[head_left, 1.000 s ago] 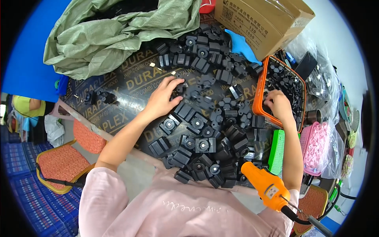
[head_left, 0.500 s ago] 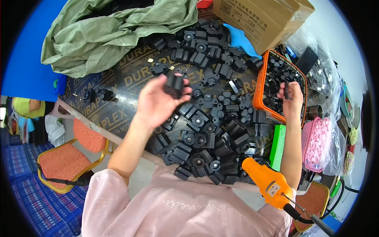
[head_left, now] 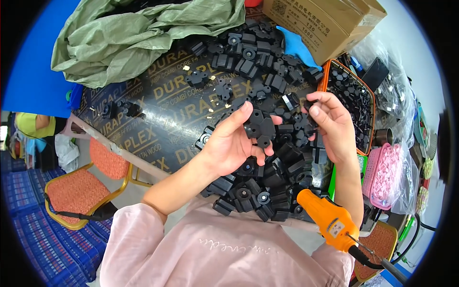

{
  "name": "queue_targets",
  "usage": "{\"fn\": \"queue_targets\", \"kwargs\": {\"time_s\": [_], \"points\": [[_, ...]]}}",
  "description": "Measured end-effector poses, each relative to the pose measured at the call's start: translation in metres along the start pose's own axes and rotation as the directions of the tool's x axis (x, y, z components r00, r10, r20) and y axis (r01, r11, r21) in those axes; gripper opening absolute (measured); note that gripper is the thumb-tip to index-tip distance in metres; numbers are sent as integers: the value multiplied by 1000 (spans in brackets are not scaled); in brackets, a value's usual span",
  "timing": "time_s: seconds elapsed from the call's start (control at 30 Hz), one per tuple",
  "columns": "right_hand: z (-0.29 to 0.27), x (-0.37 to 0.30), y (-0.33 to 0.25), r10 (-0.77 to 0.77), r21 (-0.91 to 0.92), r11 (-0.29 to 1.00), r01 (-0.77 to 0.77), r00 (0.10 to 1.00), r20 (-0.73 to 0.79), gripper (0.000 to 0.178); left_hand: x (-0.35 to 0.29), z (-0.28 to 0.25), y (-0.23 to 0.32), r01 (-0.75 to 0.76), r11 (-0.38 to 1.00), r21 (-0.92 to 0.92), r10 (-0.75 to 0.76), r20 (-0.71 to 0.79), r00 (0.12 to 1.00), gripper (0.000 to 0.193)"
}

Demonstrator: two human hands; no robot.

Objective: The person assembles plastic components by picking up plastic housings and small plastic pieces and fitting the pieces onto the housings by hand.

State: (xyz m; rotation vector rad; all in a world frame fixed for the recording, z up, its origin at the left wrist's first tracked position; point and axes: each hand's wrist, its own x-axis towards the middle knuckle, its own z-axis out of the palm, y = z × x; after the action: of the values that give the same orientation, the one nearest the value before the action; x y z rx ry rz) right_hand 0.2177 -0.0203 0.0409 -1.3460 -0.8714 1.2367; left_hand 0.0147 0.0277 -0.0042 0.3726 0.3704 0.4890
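In my left hand [head_left: 227, 143] I hold a black plastic housing [head_left: 259, 126] with rounded lobes and holes, gripped between thumb and fingers. To its right, my right hand [head_left: 337, 126] pinches a small dark part [head_left: 311, 102] between thumb and fingertips; its exact shape is hard to make out. Beneath and around both hands lies a pile of black plastic housings [head_left: 246, 191], some showing round metal centres. Right of my right hand stands an orange basket [head_left: 325, 79] filled with small black hexagonal pieces [head_left: 356, 103].
An orange corded power tool [head_left: 327, 222] hangs close by my right forearm, beside a green basket [head_left: 362, 167]. A pink basket [head_left: 380, 193] with small pale pink pieces is at the right. A cardboard box [head_left: 318, 24], blue cloth [head_left: 297, 45] and green sack [head_left: 114, 48] lie at the back.
My left hand has moved right with the housing, which is now turned with its flat lobed face showing. My right hand has come out of the orange basket leftward, carrying a small dark part.
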Motion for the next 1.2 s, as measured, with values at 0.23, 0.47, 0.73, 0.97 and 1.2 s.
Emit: {"fn": "queue_targets", "kwargs": {"time_s": [0.23, 0.47, 0.73, 0.97, 1.2], "points": [[15, -13, -9, -111, 63, 993, 102, 978, 174, 43, -1, 3, -4, -208, 951, 227, 204, 40, 978, 41], [13, -16, 2, -422, -85, 901, 426, 905, 55, 36, -4, 5, 2, -587, 218, 780, 471, 442, 763, 64], [25, -13, -12, -448, -244, 856, 455, 890, 89, 26, -7, 16, -4, -518, -48, 854, 535, 460, 709, 82], [29, -16, -13, -395, -313, 863, 397, 916, 73, 25, -10, 19, -2, -496, -76, 865, 588, 441, 678, 73], [26, -26, -19, -401, -396, 802, 446, 895, 196, 34, -11, 17, -2, -514, -112, 850, 599, 471, 648, 64]]}}
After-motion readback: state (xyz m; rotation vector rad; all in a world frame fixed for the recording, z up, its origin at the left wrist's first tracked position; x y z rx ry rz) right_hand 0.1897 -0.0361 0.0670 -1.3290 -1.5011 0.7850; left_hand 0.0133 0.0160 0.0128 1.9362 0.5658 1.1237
